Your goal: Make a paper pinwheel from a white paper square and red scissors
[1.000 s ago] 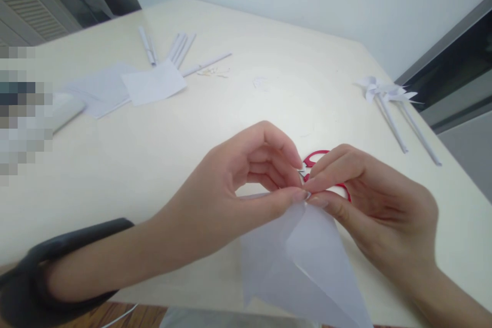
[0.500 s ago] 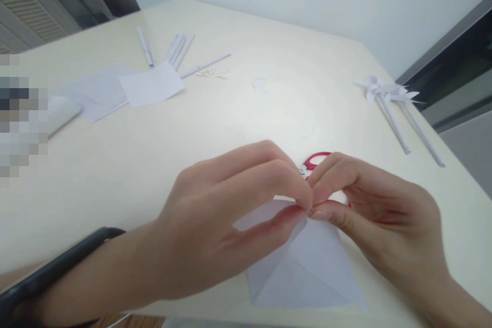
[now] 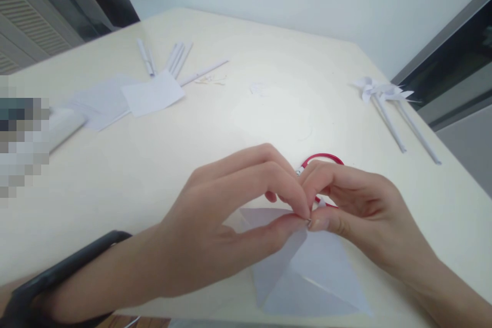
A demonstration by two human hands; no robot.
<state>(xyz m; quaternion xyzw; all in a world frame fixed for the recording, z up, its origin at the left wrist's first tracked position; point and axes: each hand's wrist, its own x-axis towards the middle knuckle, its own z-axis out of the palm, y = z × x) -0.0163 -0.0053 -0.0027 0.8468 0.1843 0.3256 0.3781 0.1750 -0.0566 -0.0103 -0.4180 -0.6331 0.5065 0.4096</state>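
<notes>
**White sheet [image 3: 323, 289] pinched from 2 sides**

We arch our left hand [image 3: 226, 220] over the sheet, black band [image 3: 71, 265] at the wrist, and bend our right hand [image 3: 365, 205] inward. Both grip its upper end between thumb and fingers, tips close together. The thin, smooth paper, creased into angular facets, spreads below, near the table's [image 3: 115, 179] front edge. Red-looped scissors [image 3: 325, 156] lie beyond our right hand.

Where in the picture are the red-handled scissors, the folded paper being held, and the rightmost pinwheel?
Red-handled scissors [image 3: 325, 155]: head view, upper handle loop.
Folded paper [image 3: 307, 293]: head view, lower part.
Rightmost pinwheel [image 3: 418, 132]: head view, middle of its stick.
</notes>
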